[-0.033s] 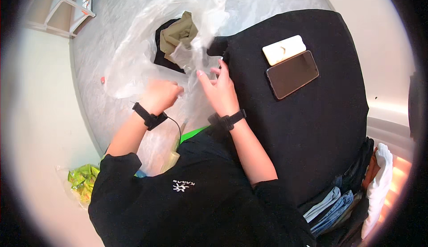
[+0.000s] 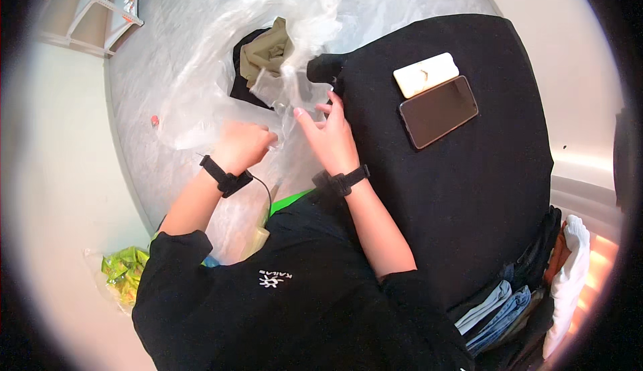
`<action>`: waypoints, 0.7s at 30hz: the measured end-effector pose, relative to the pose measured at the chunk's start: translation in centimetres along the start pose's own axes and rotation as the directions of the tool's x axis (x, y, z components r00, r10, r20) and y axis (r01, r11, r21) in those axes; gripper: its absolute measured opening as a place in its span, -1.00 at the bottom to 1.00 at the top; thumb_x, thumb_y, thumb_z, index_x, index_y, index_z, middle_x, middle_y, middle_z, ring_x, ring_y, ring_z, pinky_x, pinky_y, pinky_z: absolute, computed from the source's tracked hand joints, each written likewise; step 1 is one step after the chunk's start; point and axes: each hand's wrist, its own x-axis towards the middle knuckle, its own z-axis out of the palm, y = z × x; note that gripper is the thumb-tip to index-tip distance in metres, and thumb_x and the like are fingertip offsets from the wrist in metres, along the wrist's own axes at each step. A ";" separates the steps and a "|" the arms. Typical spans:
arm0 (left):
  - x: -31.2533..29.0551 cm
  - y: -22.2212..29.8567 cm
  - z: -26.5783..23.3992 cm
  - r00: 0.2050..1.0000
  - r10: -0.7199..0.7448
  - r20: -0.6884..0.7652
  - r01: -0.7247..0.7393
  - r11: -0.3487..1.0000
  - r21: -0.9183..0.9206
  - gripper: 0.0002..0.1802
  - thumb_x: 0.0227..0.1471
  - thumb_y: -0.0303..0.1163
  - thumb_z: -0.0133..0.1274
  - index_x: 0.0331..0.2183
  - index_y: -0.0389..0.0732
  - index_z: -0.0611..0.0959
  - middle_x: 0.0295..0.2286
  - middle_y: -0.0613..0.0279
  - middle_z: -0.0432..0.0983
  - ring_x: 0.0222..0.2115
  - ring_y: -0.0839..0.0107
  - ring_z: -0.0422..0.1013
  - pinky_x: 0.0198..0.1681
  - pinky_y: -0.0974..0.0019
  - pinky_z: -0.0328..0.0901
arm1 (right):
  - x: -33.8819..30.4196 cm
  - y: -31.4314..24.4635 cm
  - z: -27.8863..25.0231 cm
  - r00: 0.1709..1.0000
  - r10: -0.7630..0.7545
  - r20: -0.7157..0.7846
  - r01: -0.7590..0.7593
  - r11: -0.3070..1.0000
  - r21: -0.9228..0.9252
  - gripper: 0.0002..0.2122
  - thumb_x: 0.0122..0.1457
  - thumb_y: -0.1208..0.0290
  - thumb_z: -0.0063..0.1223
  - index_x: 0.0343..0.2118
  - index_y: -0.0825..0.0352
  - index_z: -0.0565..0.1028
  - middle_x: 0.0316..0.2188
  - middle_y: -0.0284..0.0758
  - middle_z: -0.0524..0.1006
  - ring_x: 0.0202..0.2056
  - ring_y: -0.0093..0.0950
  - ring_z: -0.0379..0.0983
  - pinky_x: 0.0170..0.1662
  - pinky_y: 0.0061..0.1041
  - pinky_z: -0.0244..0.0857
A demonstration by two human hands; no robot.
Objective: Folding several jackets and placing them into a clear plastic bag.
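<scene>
A large clear plastic bag [image 2: 201, 90] lies spread on the floor with its mouth open. Inside it are folded khaki cloth [image 2: 266, 49] and black cloth [image 2: 241, 69]. Over the mouth hangs a smaller crumpled piece of clear plastic [image 2: 271, 88], partly blurred. My left hand [image 2: 244, 144] is closed, its fingertips pinching clear plastic at the bag's near side; which layer they grip I cannot tell. To its right, my right hand [image 2: 328, 136] has thumb and fingers apart, beside the hanging plastic and the edge of a black-covered surface [image 2: 429, 203].
A white phone-shaped object [image 2: 423, 73] and a dark-screened phone [image 2: 439, 112] lie on the black cover. Folded jeans [image 2: 492, 317] and a white garment [image 2: 568, 277] are stacked at lower right. A green-yellow package [image 2: 126, 270] sits at left, a white rack [image 2: 94, 3] at upper left.
The hanging clear plastic has shifted slightly left and down over the bag's mouth. Both hands stay almost in place.
</scene>
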 end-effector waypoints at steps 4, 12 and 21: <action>0.2 -0.1 -1.0 0.996 -0.014 0.083 0.040 0.946 -0.322 -0.72 -0.16 -0.13 0.18 -0.41 -0.10 0.64 -0.48 0.11 0.54 -0.32 0.19 0.49 -0.28 0.07 0.34 | 0.6 1.1 0.8 1.000 -0.028 0.007 0.028 0.998 -0.054 -0.15 -0.07 0.03 0.25 0.14 0.50 0.09 -0.03 0.06 0.38 -0.08 -0.12 0.42 -0.03 -0.31 0.29; 4.4 -9.9 -1.3 0.589 -0.049 -0.806 0.517 0.790 0.330 -0.46 -0.21 -0.16 0.28 -0.14 -0.13 0.54 -0.21 0.06 0.50 -0.18 0.04 0.42 -0.15 0.09 0.31 | 6.3 5.3 6.9 0.996 -0.053 0.069 0.074 0.933 -0.351 -0.48 -0.01 0.22 0.17 0.00 0.32 0.29 -0.11 -0.08 0.46 -0.05 -0.08 0.38 -0.03 -0.17 0.29; 5.7 -18.0 -2.0 0.571 -0.595 -0.566 0.605 0.771 -0.199 -0.62 0.02 -0.14 0.04 -0.14 -0.11 0.54 -0.26 -0.01 0.53 -0.23 -0.03 0.44 -0.20 0.00 0.33 | 7.0 0.8 4.9 0.986 -0.168 -0.014 0.159 0.956 -0.247 -0.66 0.20 0.19 -0.15 -0.41 0.40 0.52 -0.41 0.04 0.52 -0.31 0.06 0.45 -0.23 -0.04 0.30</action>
